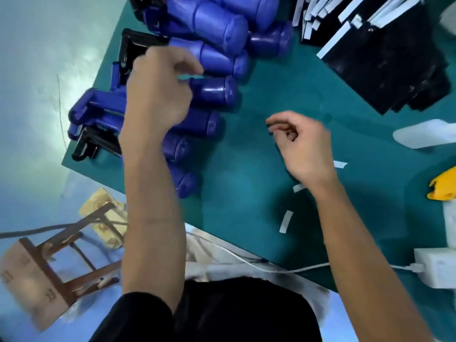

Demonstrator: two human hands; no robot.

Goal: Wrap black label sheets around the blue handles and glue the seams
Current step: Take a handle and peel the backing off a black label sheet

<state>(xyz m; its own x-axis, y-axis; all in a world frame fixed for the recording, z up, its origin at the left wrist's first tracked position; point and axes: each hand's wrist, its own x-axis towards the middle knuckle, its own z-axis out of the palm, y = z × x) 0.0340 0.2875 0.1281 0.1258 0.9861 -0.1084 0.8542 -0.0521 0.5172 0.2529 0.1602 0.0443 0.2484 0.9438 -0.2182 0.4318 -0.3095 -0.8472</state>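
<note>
Several blue handles (217,91) lie piled on the left part of the green mat (246,193), some with black parts (133,49) at their left ends. My left hand (158,95) hovers over this pile with curled fingers, its back to the camera. The palm hides whether it grips a handle. My right hand (303,146) hangs above the bare middle of the mat, fingers loosely curled, holding nothing. Black label sheets (389,67) with white backing strips are stacked at the back right.
Peeled white strips (286,222) lie scattered on the mat near my right forearm. A yellow tool (443,186) and white boxes (436,270) with a white cable sit at the right edge. A wooden stool (49,262) stands on the floor, left of the table.
</note>
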